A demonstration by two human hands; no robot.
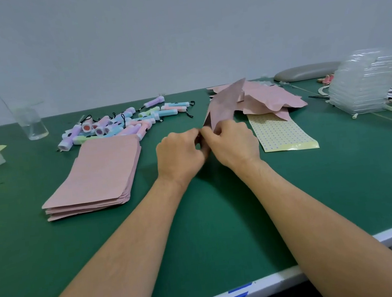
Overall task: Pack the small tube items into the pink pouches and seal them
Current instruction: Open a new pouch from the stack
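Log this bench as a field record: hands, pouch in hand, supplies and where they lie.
held pouch: raised off the green table, far end tilted up
left hand: pinches its near end
right hand: grips the same end
pouch stack: flat, left of the hands
tube items: loose pile behind the pouch stack
pouch pile: crumpled, behind and right of the hands
sticker sheet: flat, right of the right hand, far end under the pouch pile

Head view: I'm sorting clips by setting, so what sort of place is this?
Probably a small hand-packing workbench: a stack of flat pink pouches, a loose heap of pastel tubes and a sheet of dot stickers lie on a green bench mat.
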